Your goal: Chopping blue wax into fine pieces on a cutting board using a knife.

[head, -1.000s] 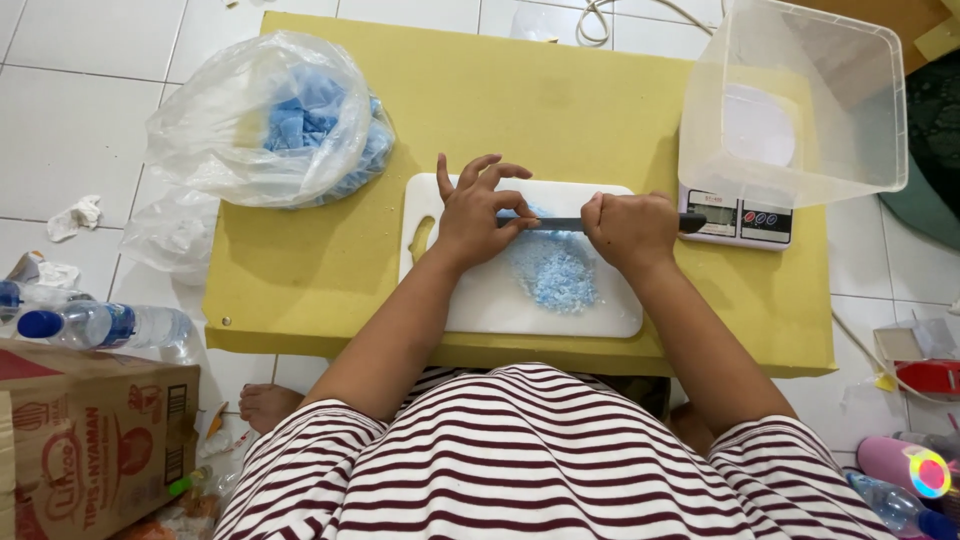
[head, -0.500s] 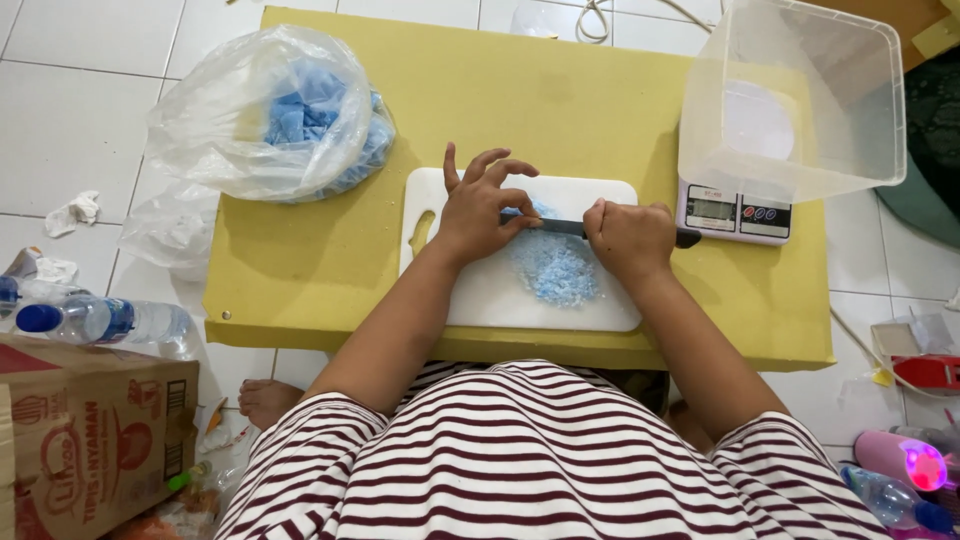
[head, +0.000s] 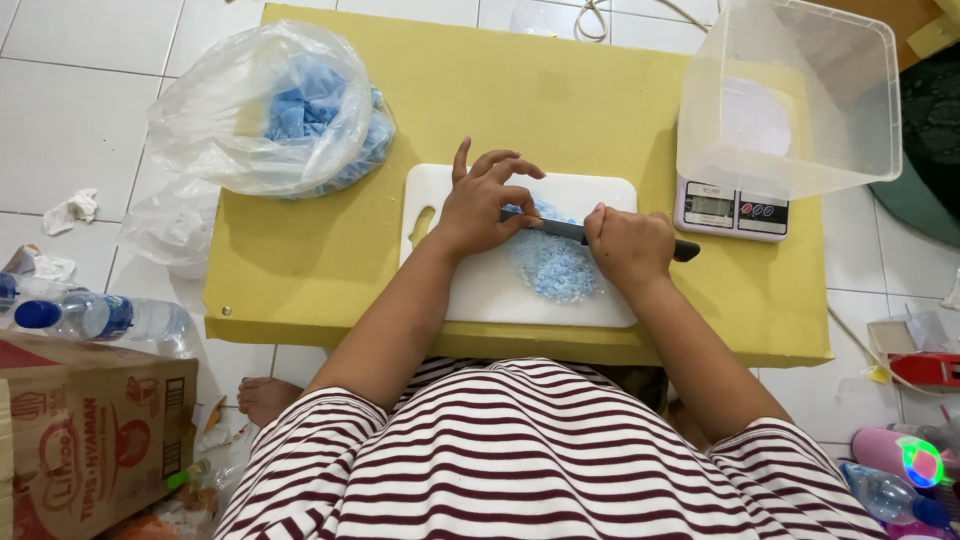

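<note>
Maroon-and-white striped shirt (head: 540, 450) (short sleeves, bare forearms).

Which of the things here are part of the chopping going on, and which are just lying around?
In use: left hand and right hand working a dark knife over pale blue crumbs on a white plastic cutting board.

Lying about: brown cardboard box, clear water bottle with a blue cap, crumpled white tissue.

A home floor workspace: white floor tiles (head: 60, 90), a low yellow table (head: 300, 260), cardboard box (head: 90, 450) and water bottle (head: 100, 318).
</note>
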